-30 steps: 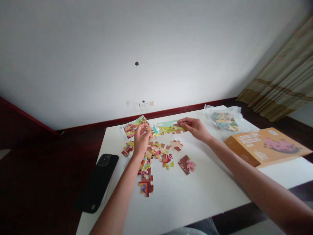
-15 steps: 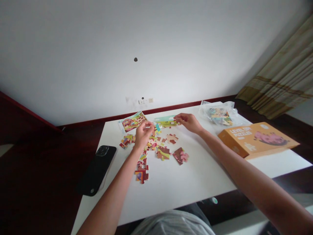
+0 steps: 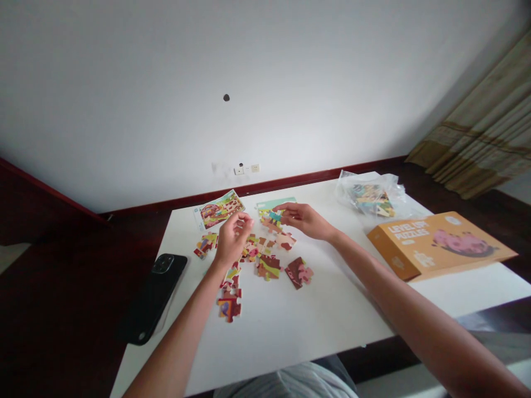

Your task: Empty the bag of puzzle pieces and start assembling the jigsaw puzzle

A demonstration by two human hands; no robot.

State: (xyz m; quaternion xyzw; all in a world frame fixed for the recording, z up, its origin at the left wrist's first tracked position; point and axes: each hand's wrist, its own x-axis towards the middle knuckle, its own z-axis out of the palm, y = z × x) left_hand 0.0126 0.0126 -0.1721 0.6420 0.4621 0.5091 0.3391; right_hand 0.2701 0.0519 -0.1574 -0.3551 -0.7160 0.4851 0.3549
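My right hand (image 3: 306,221) reaches over the far part of the puzzle, its fingertips closed on a teal and yellow puzzle piece (image 3: 274,216). That piece is beside a green landscape section (image 3: 265,205) with a pale blue sky. My left hand (image 3: 234,236) hovers left of it, fingers curled toward the thumb, with nothing visible in them. Below are joined pieces with a pig face (image 3: 251,253), a brown and green section (image 3: 268,267) and a pink pig section (image 3: 299,273). A red and orange strip (image 3: 230,304) extends toward me. My left hand partly hides the pieces beneath it.
A picture sheet (image 3: 219,210) lies at the back left, with a small puzzle cluster (image 3: 206,244) before it. A black phone (image 3: 160,298) rests at the left edge. On the right are an orange puzzle box (image 3: 440,243) and a clear plastic bag (image 3: 371,194) with pieces inside.
My right hand has moved left and toward me, from the landscape section's right end to the teal piece. My left hand has drawn back to the left, away from that piece. The view has shifted slightly.
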